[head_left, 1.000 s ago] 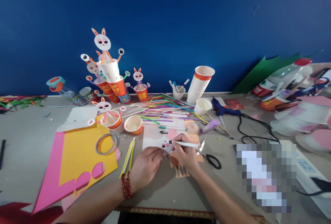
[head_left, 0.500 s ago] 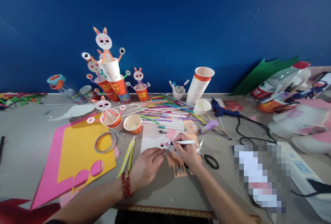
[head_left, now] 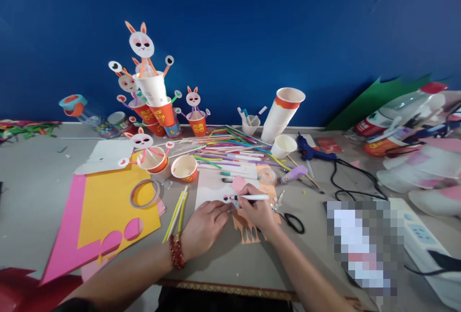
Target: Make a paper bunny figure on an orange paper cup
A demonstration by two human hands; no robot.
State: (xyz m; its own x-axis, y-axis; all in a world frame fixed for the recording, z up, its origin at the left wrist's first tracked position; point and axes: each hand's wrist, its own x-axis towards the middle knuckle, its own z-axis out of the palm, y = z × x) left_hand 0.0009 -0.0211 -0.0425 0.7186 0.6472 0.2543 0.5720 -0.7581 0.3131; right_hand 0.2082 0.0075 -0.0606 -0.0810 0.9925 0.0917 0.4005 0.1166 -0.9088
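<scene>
My right hand grips a white marker pen, its dark tip at a small white paper face with pink patches and black eyes. My left hand lies palm down, fingers stretched out, fingertips at the lower edge of that face. Part of the face is hidden by the fingers. Beneath lies a white sheet, with a small pink paper piece just above the face. Orange paper with cut-out shapes sits below the right hand. Black-handled scissors lie to its right.
Paper cups with rabbit figures stand back left. A roll of tape rests on yellow card. Coloured sticks spread behind the sheet. A tall cup stack, a blue glue gun and a power strip occupy the right.
The view has shifted slightly. The marker tip has moved a little to the left across the face, with the right hand following. My left hand stays at the face's lower edge.
</scene>
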